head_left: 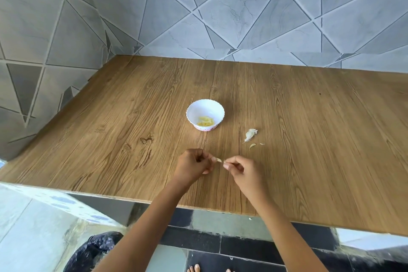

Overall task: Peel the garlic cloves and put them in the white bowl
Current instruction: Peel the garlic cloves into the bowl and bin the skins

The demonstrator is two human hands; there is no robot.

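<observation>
A small white bowl [205, 114] with a scalloped rim stands in the middle of the wooden table [309, 139]; several pale yellow peeled cloves [206, 121] lie in it. In front of the bowl my left hand [192, 164] pinches a small garlic clove [218, 159] at its fingertips. My right hand [240, 170] faces it and pinches a bit of skin [225, 161] at the clove's other end. To the right of the bowl, an unpeeled piece of garlic [250, 134] rests on the table.
Two small scraps of garlic skin [252, 146] lie just in front of the unpeeled piece. A tiled wall [220, 6] closes off the table at the back and left. Below the table's near edge sits a dark plastic bag [92, 252] on the floor.
</observation>
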